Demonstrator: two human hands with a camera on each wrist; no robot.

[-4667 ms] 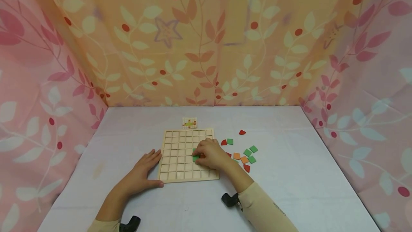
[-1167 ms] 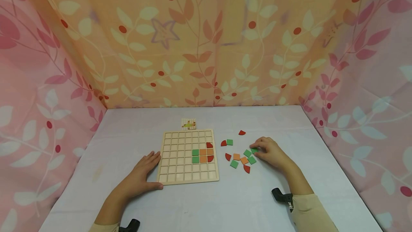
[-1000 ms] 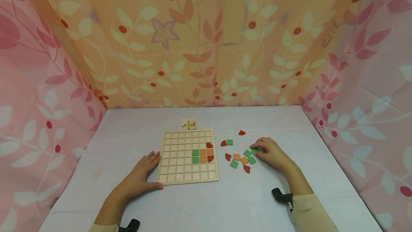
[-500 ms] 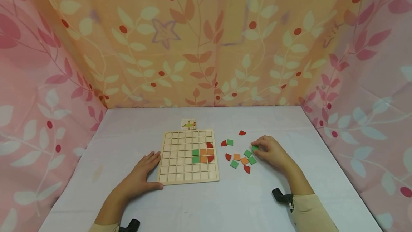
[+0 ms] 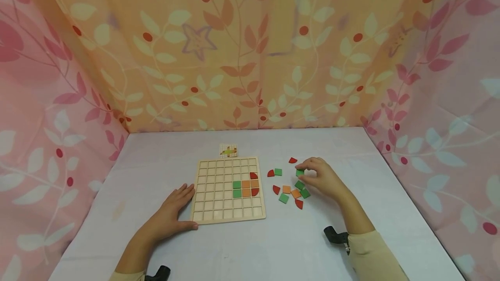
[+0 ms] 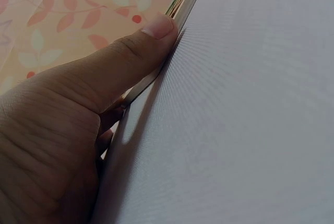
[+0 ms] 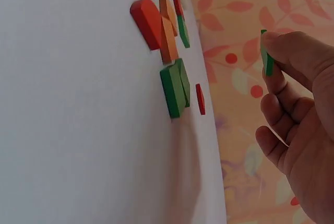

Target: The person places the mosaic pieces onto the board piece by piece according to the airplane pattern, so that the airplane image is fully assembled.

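Observation:
A wooden grid board (image 5: 215,192) lies on the table, with two green squares (image 5: 237,188), several orange squares (image 5: 246,188) and two red quarter-round tiles (image 5: 254,176) set in its right half. Along the board's left edge rests my left hand (image 5: 168,211), its fingers extended and its thumb at the near corner. The left wrist view shows that thumb (image 6: 130,51) against the board's rim. Between thumb and fingertip my right hand (image 5: 324,179) pinches a green square tile (image 7: 266,54), raised off the table to the right of the board.
Loose tiles lie right of the board: green squares (image 5: 283,198), orange squares (image 5: 286,189) and red quarter-rounds (image 5: 298,204). Behind the board is a small pattern card (image 5: 228,151). Patterned cloth (image 5: 242,55) encloses the white table (image 5: 234,250) at the back and sides.
The right hand went from the board to the loose tiles, paused at a green one, and has now lifted it slightly leftward. The left hand stays at the board's edge.

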